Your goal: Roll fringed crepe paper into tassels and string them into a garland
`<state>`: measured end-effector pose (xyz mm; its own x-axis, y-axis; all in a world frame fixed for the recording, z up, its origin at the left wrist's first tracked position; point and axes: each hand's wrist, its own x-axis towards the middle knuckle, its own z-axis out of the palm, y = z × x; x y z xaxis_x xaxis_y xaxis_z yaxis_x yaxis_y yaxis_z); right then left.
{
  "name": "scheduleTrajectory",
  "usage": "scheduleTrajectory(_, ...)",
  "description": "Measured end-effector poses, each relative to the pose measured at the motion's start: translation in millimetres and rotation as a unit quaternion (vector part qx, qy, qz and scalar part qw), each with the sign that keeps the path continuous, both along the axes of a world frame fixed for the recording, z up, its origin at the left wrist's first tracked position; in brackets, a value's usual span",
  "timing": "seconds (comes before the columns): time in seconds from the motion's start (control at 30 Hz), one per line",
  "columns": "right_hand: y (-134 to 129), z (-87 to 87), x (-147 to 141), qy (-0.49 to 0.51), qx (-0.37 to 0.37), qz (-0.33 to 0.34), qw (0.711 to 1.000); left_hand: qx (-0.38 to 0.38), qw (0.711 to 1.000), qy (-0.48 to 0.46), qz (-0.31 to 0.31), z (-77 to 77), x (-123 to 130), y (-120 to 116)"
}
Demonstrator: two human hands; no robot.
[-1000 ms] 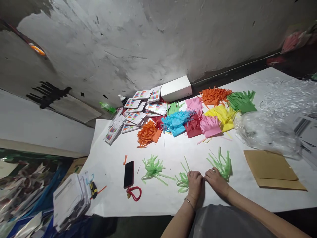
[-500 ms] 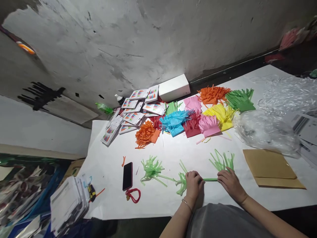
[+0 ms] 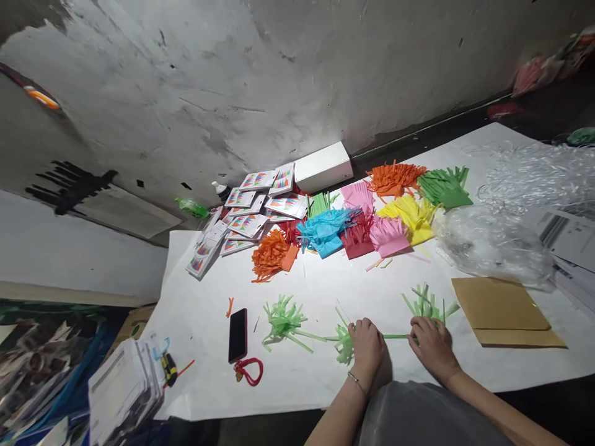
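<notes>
Left hand (image 3: 367,342): fingers curled and drawn together, apparently pinching one end of a narrow, light-green tissue strand (image 3: 396,336); exact fingertip contact hidden. Right hand (image 3: 433,348): fingers bent, closed at the strand's other end, thumb partly hidden. Between the two sets of fingers the strand lies almost straight, low over the white paper-covered worktop (image 3: 279,390). Judgement: the spaced grips keep it extended, and the low hold likely steadies it against the surface.

Light-green fringed tissue tuft (image 3: 424,303) fans out just beyond the right fingers. A smaller light-green tissue tuft (image 3: 343,347) sits just beside the left fingers, on their outer side. Farther left of these fingers, a loose light-green tissue cluster (image 3: 282,319) trails thin strips toward the smaller tuft. Judgement: the row layout probably limits tangling.

Black-screened, red-edged phone (image 3: 238,335) with braided red cord loop (image 3: 253,371): well left of the left fingers. Flat brown paper folder (image 3: 504,306): right of the right fingers, apart from them. Bright blue fringed tissue bundle (image 3: 326,230) and yellow fringed tissue bundle (image 3: 413,218): beyond both hands, toward the wall; placement there presumably leaves working room near the fingers.
</notes>
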<state>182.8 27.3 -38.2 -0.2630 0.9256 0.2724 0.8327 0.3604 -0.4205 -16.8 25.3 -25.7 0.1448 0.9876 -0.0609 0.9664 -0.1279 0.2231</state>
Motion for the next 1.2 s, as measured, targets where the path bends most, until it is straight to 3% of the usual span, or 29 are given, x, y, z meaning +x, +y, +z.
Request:
scheduleTrajectory(0.1, -1, 0.1, -3, -0.007, 0.001, 0.003, 1.0, -0.006, 0.998, 0.005, -0.062, -1.9, -3, -2)
scheduleTrajectory(0.2, -5, -3.5, -5, -0.015, 0.018, 0.056, 0.998, -0.019, 0.989, -0.006, -0.146, -1.9, -8, -7)
scheduleTrajectory(0.33, -7, -9.3, -12, -0.028, 0.045, 0.114, 0.992, -0.051, 0.98, -0.036, -0.188, -1.1, -11, -3)
scheduleTrajectory(0.43, -2, -13.6, -22, -0.038, 0.059, 0.127, 0.989, -0.083, 0.98, -0.075, -0.165, -0.4, -9, 8)
scheduleTrajectory(0.53, 8, -15.0, -28, -0.033, 0.079, 0.143, 0.986, -0.114, 0.98, -0.132, -0.098, 5.2, -6, 18)
scheduleTrajectory(0.63, 17, -4.9, -26, -0.007, 0.097, 0.172, 0.98, -0.149, 0.963, -0.222, -0.023, 17.9, -5, 18)
scheduleTrajectory(0.8, 23, 43.9, -8, 0.06, 0.082, 0.195, 0.976, -0.237, 0.881, -0.405, 0.055, 43.5, 2, 10)
scheduleTrajectory(0.97, 22, 91.8, 1, 0.14, 0.03, 0.144, 0.979, -0.271, 0.799, -0.53, 0.088, 73.3, 15, 12)
scheduleTrajectory(1.13, 13, 106.5, 0, 0.25, -0.035, 0.067, 0.965, -0.231, 0.696, -0.664, 0.148, 111.0, 36, 16)
scheduleTrajectory(1.2, 9, 106.2, 1, 0.324, -0.062, 0.037, 0.943, -0.211, 0.698, -0.667, 0.156, 121.7, 44, 18)
